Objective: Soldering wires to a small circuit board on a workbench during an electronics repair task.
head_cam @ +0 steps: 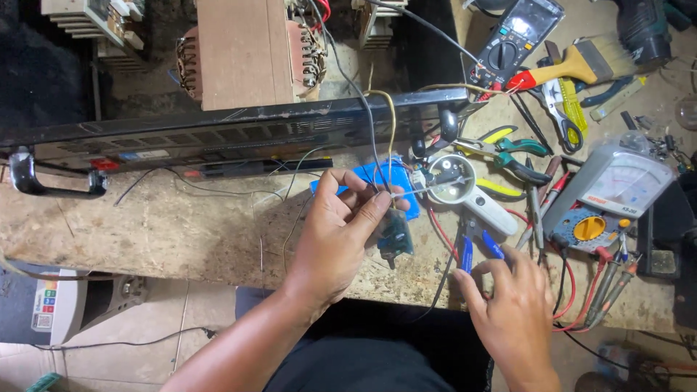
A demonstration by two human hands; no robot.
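Meanwhile, green circuit board (395, 236) in left hand (335, 232)

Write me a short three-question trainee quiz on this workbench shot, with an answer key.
1. True or false: the left hand pinches thin wires above a small green circuit board.
2. What is the right hand touching? A) the paintbrush B) the blue-handled cutters C) the magnifying glass
3. Fill in: the analog meter with the yellow dial lies to the ______ of the right hand's fingertips.

Key
1. True.
2. B; its fingertips rest at the blue handles.
3. Right, on the wooden bench.
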